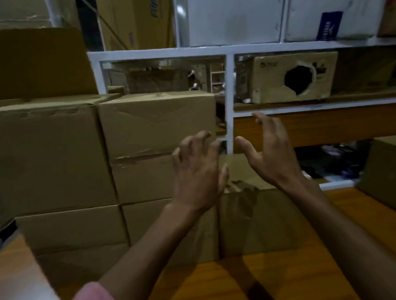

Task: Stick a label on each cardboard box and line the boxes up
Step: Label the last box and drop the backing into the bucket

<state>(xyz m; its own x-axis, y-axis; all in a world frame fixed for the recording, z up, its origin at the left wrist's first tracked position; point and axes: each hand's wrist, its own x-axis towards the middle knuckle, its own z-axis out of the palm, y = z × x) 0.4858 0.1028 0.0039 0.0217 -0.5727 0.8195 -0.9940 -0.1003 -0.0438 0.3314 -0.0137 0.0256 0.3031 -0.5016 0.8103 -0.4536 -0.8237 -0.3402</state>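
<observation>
Boxes (163, 153) stacked left of our fingers; left hand (198, 174) loosely curled, right hand (270, 154) spread, both empty above the lone box (254, 217). Label, perhaps hidden, unseen. Next we grasp and align it.

Dim warm light is falling from above; arm shadows are lying on the table (208, 291) below the hands, and edges are perhaps bending, blurring.
</observation>
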